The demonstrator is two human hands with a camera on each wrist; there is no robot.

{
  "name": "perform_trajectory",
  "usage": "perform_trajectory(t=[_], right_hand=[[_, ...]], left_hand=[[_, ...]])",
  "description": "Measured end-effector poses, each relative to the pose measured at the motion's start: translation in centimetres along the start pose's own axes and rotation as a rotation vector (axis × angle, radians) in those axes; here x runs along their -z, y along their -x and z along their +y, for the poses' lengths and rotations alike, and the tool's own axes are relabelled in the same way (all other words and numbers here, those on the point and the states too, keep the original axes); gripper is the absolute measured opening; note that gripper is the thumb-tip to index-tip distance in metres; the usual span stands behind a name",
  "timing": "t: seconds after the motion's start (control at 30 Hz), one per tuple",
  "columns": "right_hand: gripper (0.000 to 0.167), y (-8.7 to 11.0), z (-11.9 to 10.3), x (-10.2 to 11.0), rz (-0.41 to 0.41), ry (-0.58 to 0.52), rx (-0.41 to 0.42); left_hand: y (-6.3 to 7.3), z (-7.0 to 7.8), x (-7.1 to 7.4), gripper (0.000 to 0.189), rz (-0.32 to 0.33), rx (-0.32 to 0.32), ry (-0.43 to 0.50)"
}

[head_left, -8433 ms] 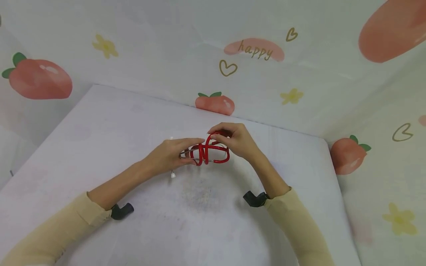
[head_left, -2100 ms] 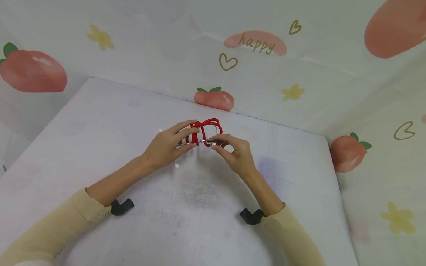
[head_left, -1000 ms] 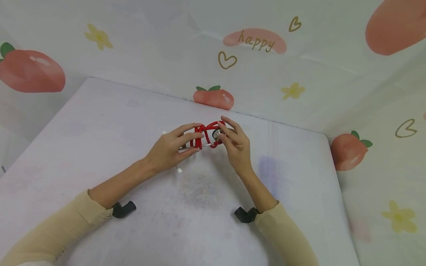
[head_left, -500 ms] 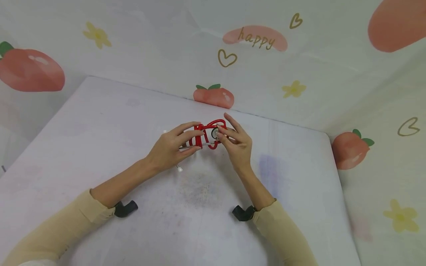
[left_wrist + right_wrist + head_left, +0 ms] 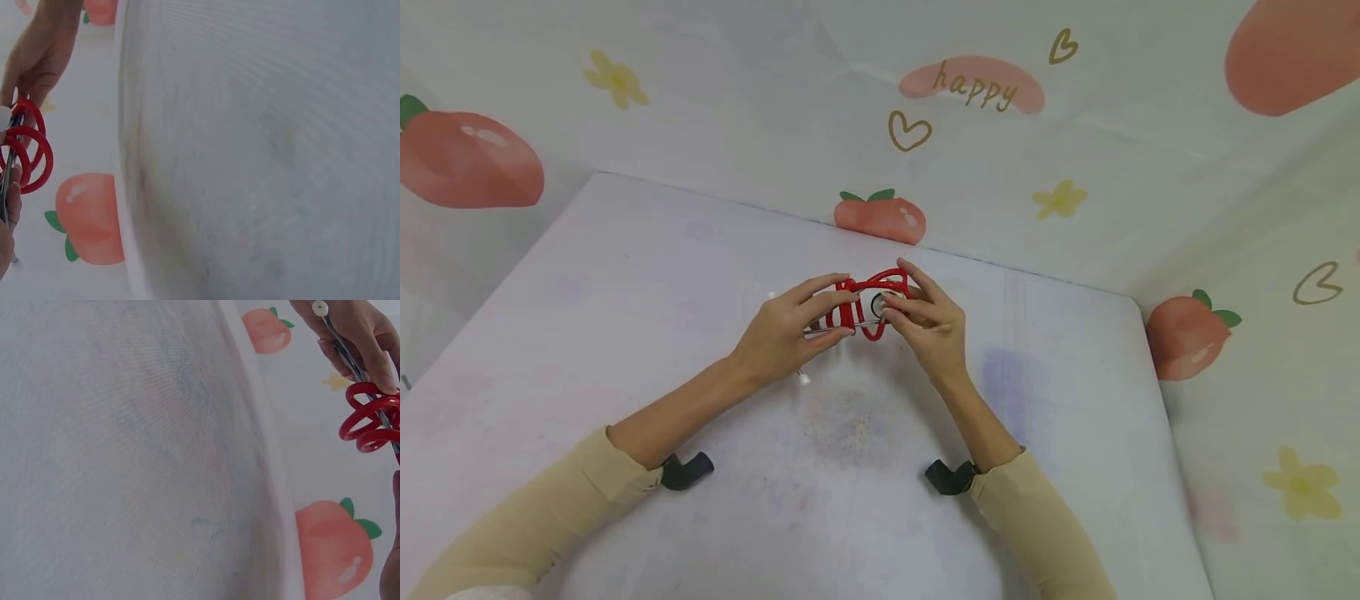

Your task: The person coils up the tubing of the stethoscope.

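Note:
A stethoscope with red tubing [image 5: 847,317] wound in coils around its metal ear tubes is held in the air above the table. My left hand [image 5: 775,337] grips the wound coils and metal tubes between thumb and fingers. A white ear tip [image 5: 803,379] sticks out below that hand; another ear tip [image 5: 320,308] shows in the right wrist view. My right hand [image 5: 938,329] pinches the round chest piece [image 5: 877,306] at the loops' right end, its index finger raised beside the tubing. In the left wrist view, red loops [image 5: 47,167] appear at the left edge, between both hands.
The white table [image 5: 737,500] has a dark smudge beneath the hands. Behind it hangs a cloth backdrop [image 5: 760,108] printed with peaches, hearts and flowers. Black curved pieces [image 5: 687,472] sit at both wrists, by the beige sleeves.
Earlier, the right hand held a loop of red tubing; later it pinched the chest piece low beside the coils. Since then the chest piece has turned and shifted slightly left among the loops.

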State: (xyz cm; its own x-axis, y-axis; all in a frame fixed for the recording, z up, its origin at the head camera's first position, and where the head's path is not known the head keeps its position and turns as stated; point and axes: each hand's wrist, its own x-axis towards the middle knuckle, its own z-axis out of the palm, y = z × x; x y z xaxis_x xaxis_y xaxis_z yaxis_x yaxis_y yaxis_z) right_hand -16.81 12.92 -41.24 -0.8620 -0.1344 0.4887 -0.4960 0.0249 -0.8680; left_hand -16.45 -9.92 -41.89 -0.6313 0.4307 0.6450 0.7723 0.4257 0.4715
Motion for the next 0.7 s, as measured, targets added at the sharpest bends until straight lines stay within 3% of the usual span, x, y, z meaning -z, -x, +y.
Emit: perform_trajectory(t=[0.23,0.5,0.7], right_hand=[[0.020,0.4,2.2,0.1,0.067,0.041,0.026],[0.017,0.2,2.2,-0.6,0.121,0.036,0.058],[0.014,0.2,2.3,-0.9,0.152,0.104,0.116]], left_hand=[[0.0,0.2,-0.2,0.048,-0.012,-0.013,-0.024],[0.0,0.2,-0.2,0.049,-0.012,-0.020,-0.048],[0.1,0.4,-0.2,0.050,-0.005,-0.030,-0.037]])
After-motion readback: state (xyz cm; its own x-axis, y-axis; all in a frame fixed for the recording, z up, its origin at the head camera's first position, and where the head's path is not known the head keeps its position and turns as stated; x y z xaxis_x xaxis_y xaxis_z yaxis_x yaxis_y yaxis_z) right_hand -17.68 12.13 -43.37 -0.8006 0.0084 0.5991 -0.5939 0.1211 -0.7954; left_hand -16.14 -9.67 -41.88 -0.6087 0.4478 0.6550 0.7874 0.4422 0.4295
